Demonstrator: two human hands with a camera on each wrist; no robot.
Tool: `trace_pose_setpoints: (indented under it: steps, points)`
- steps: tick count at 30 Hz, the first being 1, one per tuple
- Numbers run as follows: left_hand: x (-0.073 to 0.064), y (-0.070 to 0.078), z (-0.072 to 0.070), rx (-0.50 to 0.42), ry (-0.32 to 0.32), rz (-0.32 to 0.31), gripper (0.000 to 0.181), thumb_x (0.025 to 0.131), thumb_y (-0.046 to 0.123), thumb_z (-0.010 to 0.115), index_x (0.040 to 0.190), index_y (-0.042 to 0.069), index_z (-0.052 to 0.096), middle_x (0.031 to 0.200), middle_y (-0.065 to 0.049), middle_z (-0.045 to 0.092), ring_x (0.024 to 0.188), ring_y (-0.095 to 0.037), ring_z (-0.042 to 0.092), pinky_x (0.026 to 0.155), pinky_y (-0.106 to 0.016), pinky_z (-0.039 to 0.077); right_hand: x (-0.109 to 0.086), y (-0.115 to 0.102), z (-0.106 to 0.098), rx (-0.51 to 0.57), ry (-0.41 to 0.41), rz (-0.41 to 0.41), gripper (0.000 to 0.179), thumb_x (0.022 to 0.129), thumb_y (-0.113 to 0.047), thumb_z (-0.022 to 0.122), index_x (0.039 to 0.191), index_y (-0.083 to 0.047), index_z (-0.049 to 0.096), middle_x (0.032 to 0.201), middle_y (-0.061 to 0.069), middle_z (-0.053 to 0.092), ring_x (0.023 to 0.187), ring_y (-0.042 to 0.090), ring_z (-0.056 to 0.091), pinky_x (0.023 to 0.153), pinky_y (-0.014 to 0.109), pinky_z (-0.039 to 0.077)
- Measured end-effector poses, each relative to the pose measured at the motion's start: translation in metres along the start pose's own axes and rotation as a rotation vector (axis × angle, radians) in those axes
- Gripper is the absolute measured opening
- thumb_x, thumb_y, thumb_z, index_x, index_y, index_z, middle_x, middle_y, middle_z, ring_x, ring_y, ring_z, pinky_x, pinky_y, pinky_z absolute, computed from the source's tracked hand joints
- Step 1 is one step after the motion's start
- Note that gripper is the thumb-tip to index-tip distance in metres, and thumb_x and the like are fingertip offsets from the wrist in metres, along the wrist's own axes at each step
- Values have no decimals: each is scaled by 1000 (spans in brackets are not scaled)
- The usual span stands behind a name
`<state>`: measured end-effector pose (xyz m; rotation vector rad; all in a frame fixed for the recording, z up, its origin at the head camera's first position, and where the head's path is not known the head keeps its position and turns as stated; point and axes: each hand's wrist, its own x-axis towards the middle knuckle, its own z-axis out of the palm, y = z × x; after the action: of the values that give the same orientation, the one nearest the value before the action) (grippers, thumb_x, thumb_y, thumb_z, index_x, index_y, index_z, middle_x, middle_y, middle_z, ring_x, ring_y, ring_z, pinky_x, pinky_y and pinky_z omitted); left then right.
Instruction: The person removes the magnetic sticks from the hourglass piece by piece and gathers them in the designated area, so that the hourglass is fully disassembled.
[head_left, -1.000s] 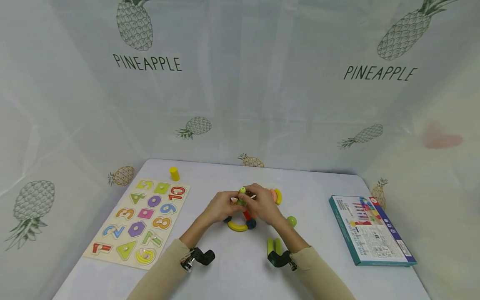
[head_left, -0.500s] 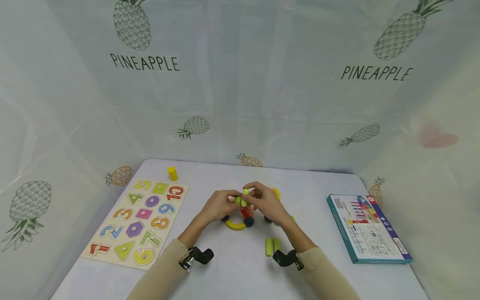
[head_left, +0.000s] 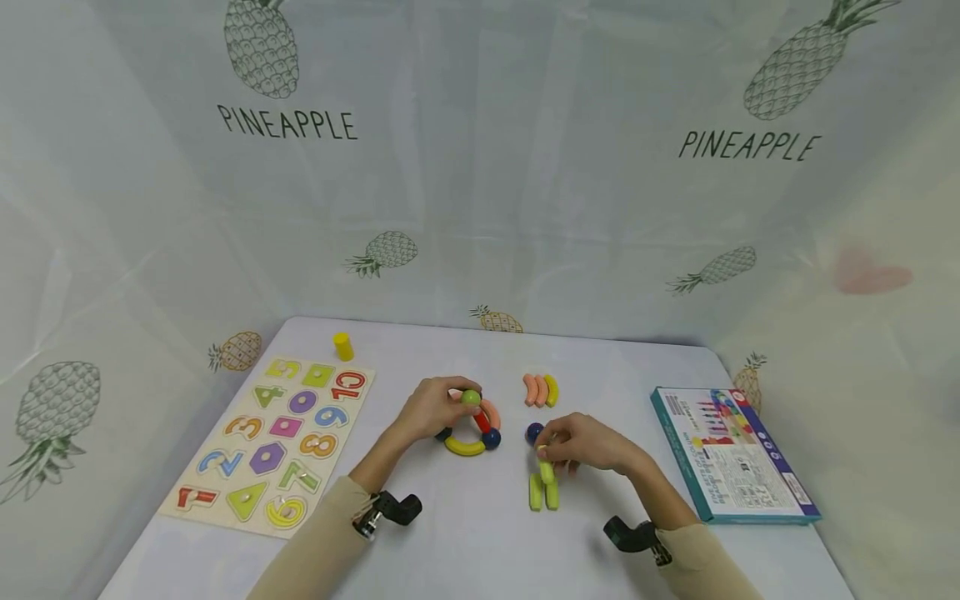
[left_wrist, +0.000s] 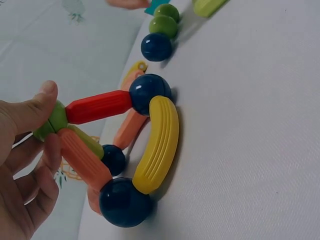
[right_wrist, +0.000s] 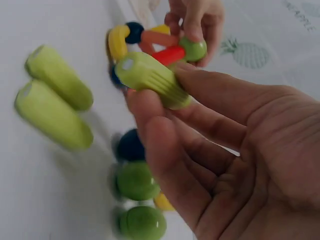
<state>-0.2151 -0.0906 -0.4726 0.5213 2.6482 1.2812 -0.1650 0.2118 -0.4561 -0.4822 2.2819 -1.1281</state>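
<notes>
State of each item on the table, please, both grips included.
Toy frame: joined, standing
Left grip: pinching frame's top ball
Right grip: holding green stick
Two other green sticks: lying parallel
Loose blue ball, two green balls: lined up
Three curved sticks: lying side by side
Number board: flat
Yellow cylinder: apparently upright
Box: flat on the table

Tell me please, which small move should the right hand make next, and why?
Probably the right hand should set its light green stick down beside the two matching sticks: it holds that stick near them, while the left hand pinches the green ball where the red stick ends.
</notes>
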Motion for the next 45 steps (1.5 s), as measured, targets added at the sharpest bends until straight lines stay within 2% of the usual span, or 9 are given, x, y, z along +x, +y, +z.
trace_pose_setpoints:
  steps: [5,9,14,20,29,36,42,43,45]
  points:
    - [-1,1,-1,-7,-6,0,35,88,28,79,121,19,73,82,-13,74,55,-14,63,51,-30,43,-18,16,-6,-26,-54,40,23,95,-23,71,107,-3,71,77,10,71,67,21,66,62,39,57]
    - [-1,1,-2,-9,-2,10,32,88,29,80,118,22,74,83,-12,74,55,-15,63,50,-30,44,-23,25,-4,-41,-62,62,17,94,-19,71,102,-5,72,74,8,70,63,19,66,60,36,57]
    - [-1,1,-2,-13,-6,16,30,88,27,79,118,22,74,83,-12,74,54,-14,62,50,-29,43,-22,30,2,-69,-33,80,14,92,-19,73,99,-7,71,73,7,71,62,20,67,59,37,58]
    - [-1,1,-2,-1,-9,22,35,88,27,79,121,16,73,86,-7,72,54,-14,60,50,-28,42,-17,29,7,-77,-6,98,16,91,-18,75,101,-6,71,70,6,71,59,22,69,56,35,58]
    - [0,0,-1,18,5,29,34,88,28,80,120,18,74,97,-2,72,56,-13,58,52,-28,44,-12,32,10,-60,-23,100,17,91,-15,74,107,-9,72,70,7,71,60,20,69,57,34,58]
    - [-1,1,-1,14,8,21,32,87,29,80,118,22,74,94,1,71,58,-13,58,53,-29,45,-12,32,12,-32,-44,87,18,91,-14,74,108,-8,71,71,8,71,60,21,69,58,35,59]
    - [-1,0,-2,29,8,63,37,85,27,82,120,18,73,101,0,72,54,-10,54,52,-27,44,-12,32,10,-32,-57,97,22,91,-16,74,111,-7,70,73,8,72,62,22,70,59,36,59]
    - [-1,-1,-3,36,8,72,38,85,26,83,121,17,73,103,1,72,54,-10,53,53,-28,44,-12,31,8,-39,-56,97,23,92,-17,74,112,-7,70,72,7,72,62,22,70,59,36,58]
    - [-2,-2,-3,51,15,82,39,84,24,84,121,18,72,108,1,72,63,-11,55,62,-30,47,-12,28,5,-55,-49,96,25,92,-18,73,114,-6,69,71,7,72,62,21,69,59,35,58]
